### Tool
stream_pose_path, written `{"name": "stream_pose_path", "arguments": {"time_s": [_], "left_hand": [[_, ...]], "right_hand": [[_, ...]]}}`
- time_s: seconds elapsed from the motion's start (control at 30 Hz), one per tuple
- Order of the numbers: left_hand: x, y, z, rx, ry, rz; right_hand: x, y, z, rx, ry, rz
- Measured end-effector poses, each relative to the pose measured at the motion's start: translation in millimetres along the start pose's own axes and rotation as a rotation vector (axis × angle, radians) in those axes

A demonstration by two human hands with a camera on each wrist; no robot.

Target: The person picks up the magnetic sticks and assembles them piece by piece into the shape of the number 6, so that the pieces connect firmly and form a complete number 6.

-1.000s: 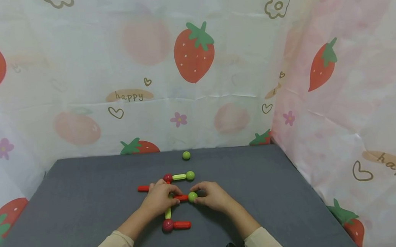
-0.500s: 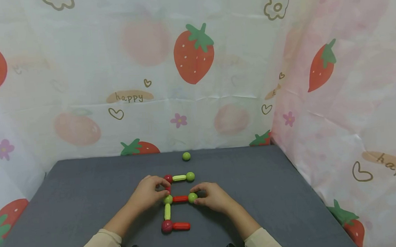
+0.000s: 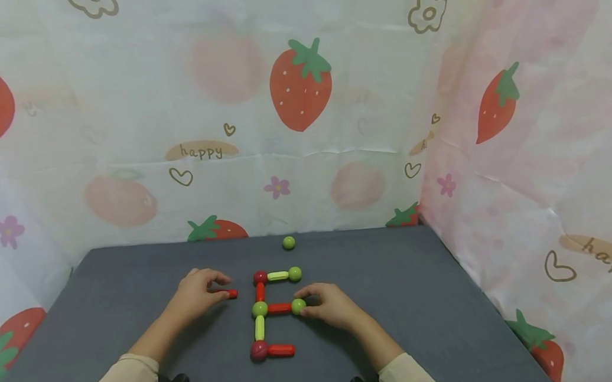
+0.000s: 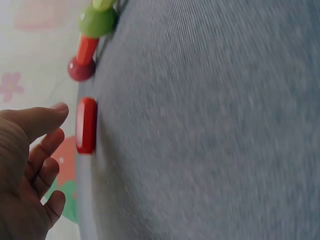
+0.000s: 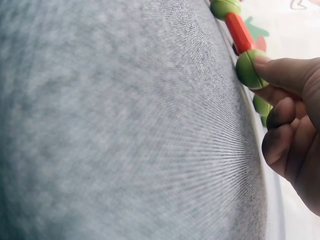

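My right hand [image 3: 327, 303] pinches a green ball [image 5: 248, 69] between thumb and fingers. That ball sits at the right end of a red stick [image 3: 279, 307], which joins another green ball [image 3: 260, 309] at its left. From there a red stick [image 3: 260, 292] runs back to a dark red ball [image 3: 260, 277], and a yellow-green stick [image 3: 259, 328] runs forward to a second dark red ball [image 3: 259, 350]. My left hand [image 3: 198, 293] is over a loose red stick [image 4: 86, 125]; in the left wrist view its thumb and fingers are spread beside the stick, a gap between.
At the back of the shape, a yellow-green stick [image 3: 277, 276] ends in a green ball [image 3: 294, 273]. A red stick [image 3: 281, 351] points right at the front. One loose green ball [image 3: 288, 243] lies near the far edge of the grey table [image 3: 401, 326]. Printed cloth hangs behind.
My left hand has left the middle of the shape and moved left to the loose red stick. My right hand stays on the same green ball.
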State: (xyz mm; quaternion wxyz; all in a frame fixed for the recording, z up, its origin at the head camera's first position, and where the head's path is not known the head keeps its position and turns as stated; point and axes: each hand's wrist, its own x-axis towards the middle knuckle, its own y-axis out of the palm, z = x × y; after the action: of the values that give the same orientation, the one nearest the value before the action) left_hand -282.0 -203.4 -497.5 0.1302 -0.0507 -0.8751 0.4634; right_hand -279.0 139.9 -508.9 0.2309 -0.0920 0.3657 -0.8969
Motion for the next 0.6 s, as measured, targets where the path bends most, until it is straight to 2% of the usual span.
{"name": "stream_pose_path", "arguments": {"time_s": [0.37,0.6], "left_hand": [[0.6,3.0,25.7,0.036,-0.012,0.014],[3.0,4.8,27.2,0.045,-0.033,0.046]], "right_hand": [[-0.7,0.5,-0.3,0.009,0.012,0.01],[-0.1,-0.6,-0.5,0.004,0.009,0.009]]}}
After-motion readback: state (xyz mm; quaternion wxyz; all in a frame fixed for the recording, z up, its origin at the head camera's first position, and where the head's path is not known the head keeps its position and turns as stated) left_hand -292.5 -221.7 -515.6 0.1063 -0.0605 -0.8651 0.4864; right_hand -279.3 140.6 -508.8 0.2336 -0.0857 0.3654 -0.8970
